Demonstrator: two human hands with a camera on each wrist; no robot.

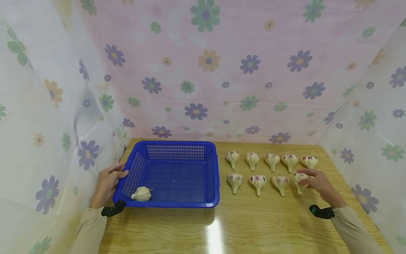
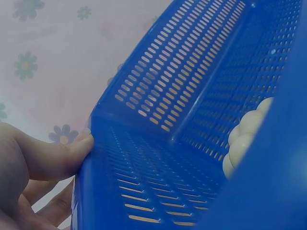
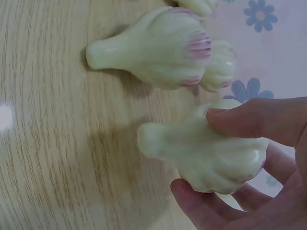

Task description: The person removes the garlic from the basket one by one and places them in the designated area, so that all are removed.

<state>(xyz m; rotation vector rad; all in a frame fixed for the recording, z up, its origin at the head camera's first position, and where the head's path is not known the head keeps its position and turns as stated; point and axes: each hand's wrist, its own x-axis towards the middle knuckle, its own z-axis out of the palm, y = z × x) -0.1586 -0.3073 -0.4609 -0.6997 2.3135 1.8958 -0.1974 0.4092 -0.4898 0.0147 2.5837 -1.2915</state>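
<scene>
A blue plastic basket (image 1: 173, 204) stands on the left part of the table. My left hand (image 1: 108, 181) grips its left rim, thumb on top and fingers outside, as the left wrist view also shows. One garlic bulb (image 1: 141, 194) lies inside, in the near left corner. My right hand (image 1: 318, 183) holds another garlic bulb (image 3: 211, 148) between thumb and fingers, at the right end of the near row. In the right wrist view its stem points away from the palm. Several more garlic bulbs (image 1: 257, 181) lie in two rows right of the basket, stems toward me.
The wooden table (image 1: 253, 225) has a bright light reflection near its front. Flower-print cloth (image 1: 228, 88) hangs behind the table and along both sides. The far row of bulbs, with one bulb (image 1: 309, 162) at its right end, lies just beyond my right hand.
</scene>
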